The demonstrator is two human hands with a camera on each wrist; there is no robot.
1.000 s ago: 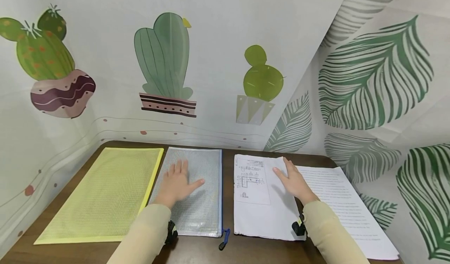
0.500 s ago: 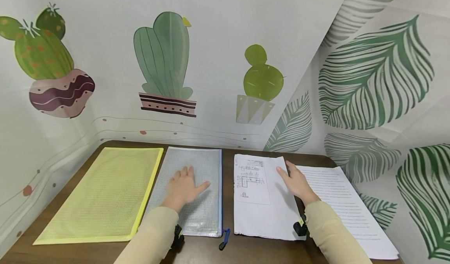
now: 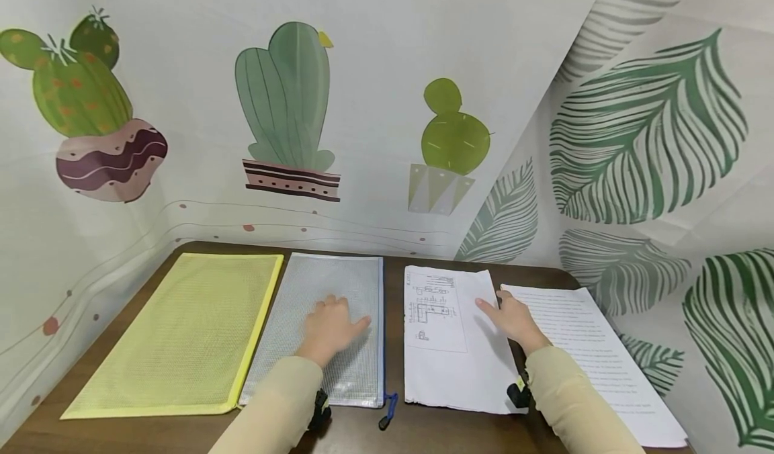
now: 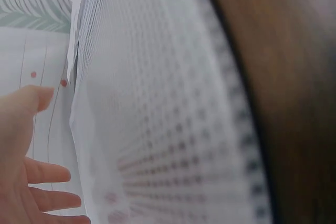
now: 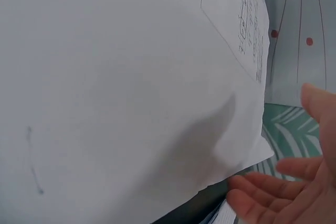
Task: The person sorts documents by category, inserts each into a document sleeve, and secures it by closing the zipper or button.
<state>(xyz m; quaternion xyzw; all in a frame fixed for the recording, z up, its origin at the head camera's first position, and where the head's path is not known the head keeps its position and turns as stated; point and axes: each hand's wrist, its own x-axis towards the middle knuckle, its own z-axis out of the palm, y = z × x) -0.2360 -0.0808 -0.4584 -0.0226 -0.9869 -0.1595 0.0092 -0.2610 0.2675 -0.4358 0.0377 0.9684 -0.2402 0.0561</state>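
Note:
My left hand (image 3: pixel 331 326) hovers above a clear mesh zipper pouch (image 3: pixel 359 283) with a blue zipper edge. Its thumb stands apart from the fingers; in the left wrist view the fingers (image 4: pixel 50 174) are extended and clear of the mesh (image 4: pixel 142 77). My right hand (image 3: pixel 512 318) is at the right edge of a stack of paper (image 3: pixel 450 380) bearing a technical drawing. Its thumb (image 5: pixel 314 103) points over the stack, while the loosely bent fingers (image 5: pixel 262 195) are beside the edge, pinching nothing. The hand's shadow falls on the top sheet.
A yellow mesh pouch (image 3: pixel 175 333) lies at the left of the brown table (image 3: pixel 353 434). Printed text sheets (image 3: pixel 595 367) lie at the right, partly under my right arm. A blue zipper pull (image 3: pixel 389 410) hangs off the clear pouch's near corner. A patterned wall covering (image 3: pixel 375 138) stands behind.
My left hand has moved right and toward me over the clear pouch. The right hand has come slightly nearer to me along the paper's edge. The pouches and papers have stayed in place.

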